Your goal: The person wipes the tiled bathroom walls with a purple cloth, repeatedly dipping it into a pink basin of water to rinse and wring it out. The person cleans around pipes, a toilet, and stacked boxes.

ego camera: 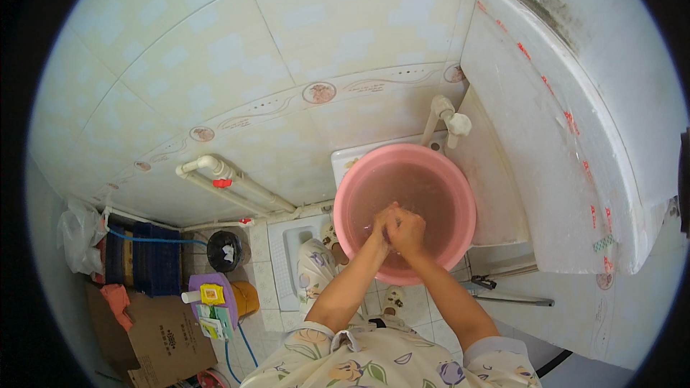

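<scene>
A large pink plastic basin [468,202] rests on a white ceramic sink [342,161]. Murky greyish-brown water [428,186] fills much of it. Over the near half of the water, my left hand [381,223] and my right hand [408,230] are pressed together, fingers folded inward. A small dark patch shows between the palms; whether it is a held item or shadow I cannot tell. Water is disturbed around the fingers. Behind the basin, a white plastic tap [459,127] projects from a wall pipe.
At right stands a tall white panel wrapped in plastic [539,134]. A squat toilet [302,237] lies left of the basin. Further left are a black-lined bin [223,258], a purple-topped stool [232,296] carrying packets, dark blue crates [156,258] and flattened cardboard [167,339].
</scene>
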Tool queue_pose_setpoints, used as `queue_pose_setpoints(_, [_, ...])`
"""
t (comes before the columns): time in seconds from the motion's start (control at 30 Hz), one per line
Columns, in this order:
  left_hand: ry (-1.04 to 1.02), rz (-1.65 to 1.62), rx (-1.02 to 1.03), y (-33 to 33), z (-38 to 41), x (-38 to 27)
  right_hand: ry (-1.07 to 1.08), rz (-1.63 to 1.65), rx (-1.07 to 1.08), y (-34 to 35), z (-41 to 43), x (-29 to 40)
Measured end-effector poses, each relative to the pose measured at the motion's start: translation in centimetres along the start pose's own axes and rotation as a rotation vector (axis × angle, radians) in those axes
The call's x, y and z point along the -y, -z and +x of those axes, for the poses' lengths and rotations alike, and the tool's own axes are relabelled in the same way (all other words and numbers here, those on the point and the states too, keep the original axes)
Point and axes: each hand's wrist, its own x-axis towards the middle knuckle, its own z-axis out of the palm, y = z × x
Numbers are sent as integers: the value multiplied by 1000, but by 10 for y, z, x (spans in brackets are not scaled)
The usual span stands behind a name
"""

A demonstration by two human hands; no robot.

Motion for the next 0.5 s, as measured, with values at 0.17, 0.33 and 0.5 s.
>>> queue_pose_setpoints(0.17, [30,201,-146,21,15,-1,-14,-239,107,17,24,-39])
queue_pose_setpoints(0.33, [59,321,-165,47,18,-32,-153,-141,122,21,7,-80])
queue_pose_setpoints(0.5, [145,348,-208,37,7,-26,10,-183,337,16,-23,-96])
